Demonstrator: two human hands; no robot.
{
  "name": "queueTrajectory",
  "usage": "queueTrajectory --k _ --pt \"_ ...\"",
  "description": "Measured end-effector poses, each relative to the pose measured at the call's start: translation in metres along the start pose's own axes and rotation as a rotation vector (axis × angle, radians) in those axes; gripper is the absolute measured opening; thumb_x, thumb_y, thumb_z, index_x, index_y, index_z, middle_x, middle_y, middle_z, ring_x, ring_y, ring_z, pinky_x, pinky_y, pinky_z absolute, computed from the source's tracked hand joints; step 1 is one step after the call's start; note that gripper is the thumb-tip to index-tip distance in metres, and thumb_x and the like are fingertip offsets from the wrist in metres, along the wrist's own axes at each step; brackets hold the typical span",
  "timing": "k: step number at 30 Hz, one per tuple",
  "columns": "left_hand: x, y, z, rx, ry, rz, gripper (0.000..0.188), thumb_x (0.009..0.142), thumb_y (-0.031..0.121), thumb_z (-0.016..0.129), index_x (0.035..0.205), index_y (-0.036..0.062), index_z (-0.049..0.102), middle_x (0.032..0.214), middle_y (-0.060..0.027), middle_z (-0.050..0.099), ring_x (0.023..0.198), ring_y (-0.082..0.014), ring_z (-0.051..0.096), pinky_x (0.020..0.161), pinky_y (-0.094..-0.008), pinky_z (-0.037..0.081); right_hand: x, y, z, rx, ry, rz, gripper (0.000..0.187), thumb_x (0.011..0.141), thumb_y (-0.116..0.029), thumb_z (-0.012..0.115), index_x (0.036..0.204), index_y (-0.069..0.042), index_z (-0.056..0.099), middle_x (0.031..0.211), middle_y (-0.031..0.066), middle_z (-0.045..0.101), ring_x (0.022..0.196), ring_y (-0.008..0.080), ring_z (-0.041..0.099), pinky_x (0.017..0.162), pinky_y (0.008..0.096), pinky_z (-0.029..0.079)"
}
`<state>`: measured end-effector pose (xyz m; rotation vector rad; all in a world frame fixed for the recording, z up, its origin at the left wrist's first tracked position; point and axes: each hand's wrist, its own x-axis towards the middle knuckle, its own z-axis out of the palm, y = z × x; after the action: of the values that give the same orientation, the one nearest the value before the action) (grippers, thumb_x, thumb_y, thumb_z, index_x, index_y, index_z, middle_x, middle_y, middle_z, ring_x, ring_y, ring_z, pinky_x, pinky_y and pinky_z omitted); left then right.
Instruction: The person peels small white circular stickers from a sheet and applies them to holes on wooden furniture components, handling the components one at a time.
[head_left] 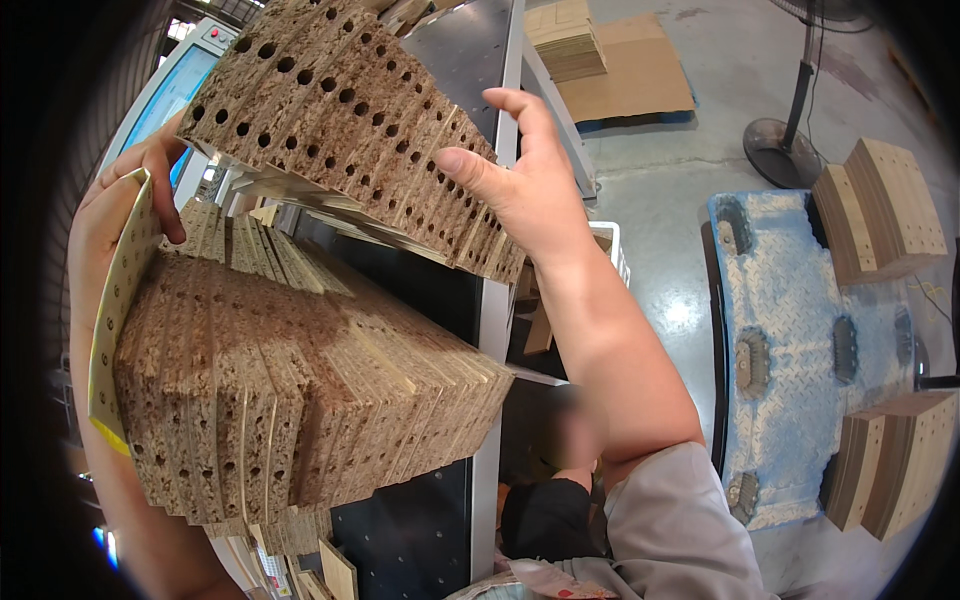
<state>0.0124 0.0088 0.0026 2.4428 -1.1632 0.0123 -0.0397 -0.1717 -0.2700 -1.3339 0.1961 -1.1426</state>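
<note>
A row of chipboard pieces (350, 120), with drilled holes in the edges facing up, stands tilted at the upper left. At its left end my left hand (135, 185) has its bent fingers pressed against the boards. A curved pale sheet (118, 310) with a yellow edge and repeated dark marks stands between my left wrist and the lower stack. Over the row's right side my right hand (520, 180) has thumb and fingers spread, the thumb across the drilled edges. Below lies a second, larger chipboard stack (300, 370), its rough edges showing.
The boards are over a dark worktable (405, 525) with a pale metal edge. A screen (165, 105) stands far left. Right are a blue pallet (780, 370) with board stacks (890, 460) and a fan stand (785, 140). Close by shows another person's black sleeve (545, 515).
</note>
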Motion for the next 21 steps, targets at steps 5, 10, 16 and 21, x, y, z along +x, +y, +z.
queueTrajectory --k 5,10,16,21 --pt "0.000 0.002 -0.002 -0.002 -0.003 -0.001 0.024 0.085 0.024 0.042 0.067 0.0092 0.049 0.068 0.0014 0.040 0.057 -0.0070 0.040 0.059 -0.0220 0.035 0.006 0.021 -0.001 0.390 -0.087 0.181 0.051 0.072 -0.036 0.079 0.108 -0.006 0.059 0.115 0.0049 0.055 0.114 0.0178 0.045 0.100 0.0348 0.034" --pt "-0.001 -0.001 -0.002 -0.005 0.011 -0.017 0.025 0.086 0.025 0.042 0.067 0.0094 0.049 0.065 0.0019 0.039 0.055 -0.0066 0.040 0.057 -0.0219 0.036 -0.005 0.018 0.000 0.323 -0.096 0.084 0.039 0.075 -0.028 0.077 0.104 -0.006 0.062 0.113 0.0043 0.056 0.112 0.0169 0.048 0.100 0.0321 0.034" --pt "-0.001 0.001 0.000 -0.002 0.003 -0.004 0.025 0.085 0.024 0.041 0.067 0.0089 0.049 0.065 0.0008 0.040 0.058 -0.0069 0.040 0.058 -0.0225 0.036 -0.005 0.022 -0.006 0.341 -0.098 0.081 0.040 0.076 -0.027 0.076 0.108 -0.006 0.064 0.117 0.0066 0.055 0.115 0.0194 0.047 0.103 0.0335 0.032" --pt "0.002 0.000 0.001 -0.003 -0.014 0.005 0.024 0.084 0.022 0.040 0.067 0.0084 0.050 0.065 -0.0002 0.042 0.060 -0.0072 0.039 0.059 -0.0229 0.036 -0.009 0.025 -0.011 0.240 -0.145 -0.011 0.044 0.078 -0.029 0.074 0.115 -0.008 0.063 0.119 0.0065 0.053 0.116 0.0197 0.047 0.103 0.0340 0.031"
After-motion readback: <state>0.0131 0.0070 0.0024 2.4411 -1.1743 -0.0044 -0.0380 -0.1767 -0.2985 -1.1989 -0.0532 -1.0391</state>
